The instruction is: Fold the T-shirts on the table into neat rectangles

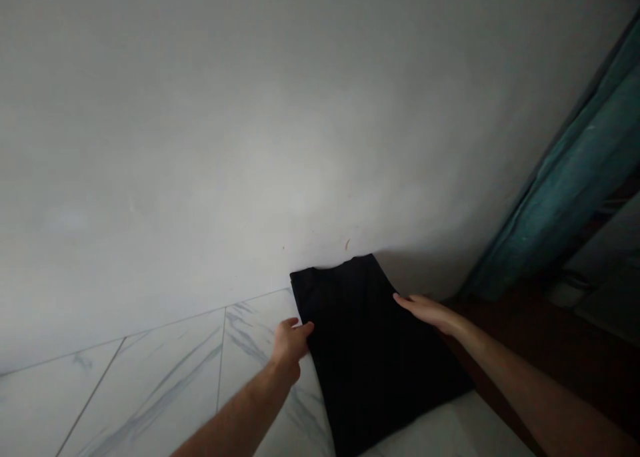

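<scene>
A black piece of fabric (370, 350), perhaps a folded garment, lies spread out flat on a white, grey-veined surface, its far edge up against the wall. My left hand (291, 347) grips its left edge, the thumb on top and the fingers at the side. On the opposite edge, my right hand (430, 312) holds the cloth with the thumb along its upper face; the other fingers are mostly hidden below. Dim light hides the fabric's seams and details.
Behind the cloth rises a plain pale wall (280, 144). The marble-patterned surface (170, 370) has thin dark joint lines. To the right hang teal curtains (565, 170), with a dark reddish-brown floor (590, 357) below.
</scene>
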Motion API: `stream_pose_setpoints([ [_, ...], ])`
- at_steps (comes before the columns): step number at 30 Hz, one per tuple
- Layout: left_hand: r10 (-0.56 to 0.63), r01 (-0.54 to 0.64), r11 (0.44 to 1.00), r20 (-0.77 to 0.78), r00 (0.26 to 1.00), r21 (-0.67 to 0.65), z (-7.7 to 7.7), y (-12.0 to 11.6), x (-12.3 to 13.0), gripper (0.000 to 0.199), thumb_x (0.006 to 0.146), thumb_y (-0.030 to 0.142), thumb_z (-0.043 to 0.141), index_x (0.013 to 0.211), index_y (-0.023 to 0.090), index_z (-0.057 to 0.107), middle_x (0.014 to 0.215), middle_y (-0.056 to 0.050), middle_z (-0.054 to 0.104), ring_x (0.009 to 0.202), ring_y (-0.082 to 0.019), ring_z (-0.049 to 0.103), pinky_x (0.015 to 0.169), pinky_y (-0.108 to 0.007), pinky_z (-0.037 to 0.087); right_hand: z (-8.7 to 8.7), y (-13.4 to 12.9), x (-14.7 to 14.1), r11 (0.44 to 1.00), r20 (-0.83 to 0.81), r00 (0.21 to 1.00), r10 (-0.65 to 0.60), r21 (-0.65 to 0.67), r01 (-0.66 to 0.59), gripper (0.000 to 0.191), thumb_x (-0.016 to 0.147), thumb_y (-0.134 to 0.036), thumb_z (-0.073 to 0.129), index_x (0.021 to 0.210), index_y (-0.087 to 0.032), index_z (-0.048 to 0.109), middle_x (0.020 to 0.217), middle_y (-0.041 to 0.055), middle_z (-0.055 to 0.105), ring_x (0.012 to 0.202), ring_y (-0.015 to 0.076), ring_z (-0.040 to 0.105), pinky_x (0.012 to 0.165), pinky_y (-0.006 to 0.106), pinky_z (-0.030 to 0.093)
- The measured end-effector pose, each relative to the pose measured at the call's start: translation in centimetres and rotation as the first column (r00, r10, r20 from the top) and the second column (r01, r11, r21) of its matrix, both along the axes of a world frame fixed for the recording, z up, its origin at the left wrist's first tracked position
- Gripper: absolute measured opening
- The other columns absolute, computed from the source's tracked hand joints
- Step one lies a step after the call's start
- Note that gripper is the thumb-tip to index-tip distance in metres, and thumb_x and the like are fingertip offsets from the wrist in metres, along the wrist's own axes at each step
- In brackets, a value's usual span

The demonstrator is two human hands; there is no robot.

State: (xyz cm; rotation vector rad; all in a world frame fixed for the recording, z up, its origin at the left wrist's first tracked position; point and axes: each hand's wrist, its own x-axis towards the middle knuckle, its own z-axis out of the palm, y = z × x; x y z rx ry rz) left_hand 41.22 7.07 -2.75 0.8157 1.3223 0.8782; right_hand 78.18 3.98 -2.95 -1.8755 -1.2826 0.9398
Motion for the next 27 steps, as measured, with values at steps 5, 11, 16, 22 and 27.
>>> stream_pose_setpoints([
  [5, -0.076, 0.075, 0.995, -0.002, 0.997, -0.058, 0.8, -1.1, 1.8, 0.022, 0.068, 0.017, 0.078, 0.086, 0.015, 0.066, 0.082, -0.011, 0.073, 0.079, -0.028, 0.072, 0.066, -0.038, 0.055, 0.6, -1.4, -1.2, 1.000, -0.004, 1.000, 0.009, -0.010, -0.009, 0.043, 0.084, -0.060, 0.061, 0.081, -0.020, 0.077, 0.092, 0.0119, 0.079, 0.086, 0.0288, 0.074, 0.078, 0.037, 0.057],
  [11, -0.079, 0.079, 0.995, 0.009, 0.997, -0.067, 1.1, -1.9, 2.5, 0.018, 0.064, 0.008, 0.074, 0.076, 0.016, 0.064, 0.079, -0.012, 0.073, 0.079, -0.030, 0.073, 0.070, -0.041, 0.058, 1.1, -2.1, -1.7, 1.000, 0.035, 0.999, 0.021, -0.015, -0.021, 0.038, 0.085, -0.054, 0.060, 0.076, -0.020, 0.075, 0.086, 0.0099, 0.079, 0.083, 0.0278, 0.074, 0.072, 0.034, 0.056],
  [16, -0.075, 0.074, 0.995, -0.022, 0.997, -0.066, 1.3, -3.3, 1.7, 0.041, 0.071, 0.013, 0.071, 0.111, 0.013, 0.064, 0.104, -0.018, 0.074, 0.099, -0.033, 0.072, 0.081, -0.043, 0.059, 1.1, -2.7, -0.7, 0.996, 0.106, 0.994, -0.016, -0.082, 0.025, 0.038, 0.087, -0.055, 0.059, 0.082, -0.020, 0.075, 0.091, 0.0132, 0.079, 0.087, 0.0305, 0.074, 0.075, 0.038, 0.057],
  [22, -0.037, 0.453, 0.614, -0.550, 0.834, 0.646, 4.0, -0.6, 2.9, 0.055, 0.089, 0.020, 0.052, 0.144, 0.021, 0.047, 0.159, -0.013, 0.041, 0.153, -0.027, 0.022, 0.126, -0.046, 0.009, 1.9, 1.5, -5.0, 0.909, 0.565, 0.823, -0.065, 0.374, -0.185, 0.052, 0.093, -0.046, 0.051, 0.137, -0.020, 0.060, 0.143, 0.0146, 0.058, 0.137, 0.0318, 0.049, 0.118, 0.049, 0.034],
  [27, -0.089, 0.764, 0.477, -0.841, 0.534, 0.434, 3.4, 4.1, 4.8, 0.053, 0.090, 0.042, 0.056, 0.139, 0.020, 0.058, 0.159, -0.015, 0.040, 0.154, -0.041, 0.013, 0.123, -0.060, -0.003, 1.9, 6.2, -8.6, 0.941, 0.685, 0.721, 0.099, 0.170, -0.291, 0.065, 0.096, -0.051, 0.045, 0.153, -0.020, 0.042, 0.161, 0.0115, 0.036, 0.152, 0.0338, 0.022, 0.122, 0.055, 0.021],
])
